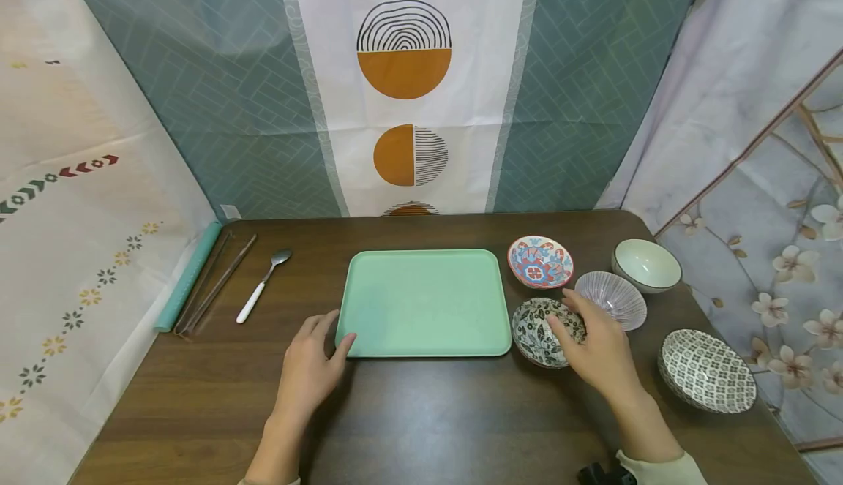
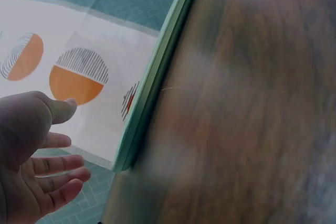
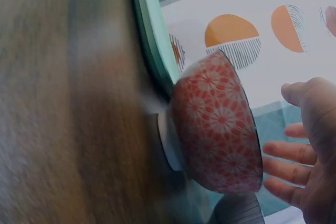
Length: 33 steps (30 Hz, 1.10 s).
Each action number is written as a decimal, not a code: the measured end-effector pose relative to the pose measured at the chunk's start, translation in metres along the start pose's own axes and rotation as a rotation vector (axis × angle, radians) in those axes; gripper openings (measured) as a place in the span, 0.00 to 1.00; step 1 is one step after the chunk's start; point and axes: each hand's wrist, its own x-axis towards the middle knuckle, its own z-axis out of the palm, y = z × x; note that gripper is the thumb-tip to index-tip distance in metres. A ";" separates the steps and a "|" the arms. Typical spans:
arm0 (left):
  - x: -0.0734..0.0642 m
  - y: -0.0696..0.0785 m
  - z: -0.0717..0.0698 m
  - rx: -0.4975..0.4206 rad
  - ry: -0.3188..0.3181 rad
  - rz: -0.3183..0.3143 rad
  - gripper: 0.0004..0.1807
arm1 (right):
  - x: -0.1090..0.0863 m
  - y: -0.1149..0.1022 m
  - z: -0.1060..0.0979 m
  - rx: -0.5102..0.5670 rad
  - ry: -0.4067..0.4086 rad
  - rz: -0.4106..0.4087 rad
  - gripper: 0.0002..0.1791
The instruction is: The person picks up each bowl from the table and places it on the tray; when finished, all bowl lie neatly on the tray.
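Note:
A mint-green rectangular tray [image 1: 424,302] lies flat on the brown table. My left hand [image 1: 311,361] is at its front left corner, fingers spread, thumb and fingertips right by the rim; in the left wrist view that hand [image 2: 39,161] has nothing in its grasp. Right of the tray stands a bowl [image 1: 535,335] with dark floral print inside; the right wrist view shows red flowers on the outside of this bowl [image 3: 215,124]. My right hand [image 1: 599,346] hovers over its right side, thumb and fingers apart. In the right wrist view, the fingers of this hand [image 3: 315,145] are loosely extended beside the rim.
Nearby stand a red-and-blue patterned bowl [image 1: 540,262], a ribbed greyish bowl [image 1: 612,301], a pale green bowl [image 1: 647,265] and a lattice-patterned bowl [image 1: 707,371]. At left lie a white-handled spoon [image 1: 263,286], metal tongs [image 1: 217,284] and a teal roll-like box [image 1: 189,278].

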 end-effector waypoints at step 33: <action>0.013 -0.020 0.013 -0.031 -0.096 -0.210 0.13 | -0.009 0.034 -0.033 -0.030 0.156 0.022 0.21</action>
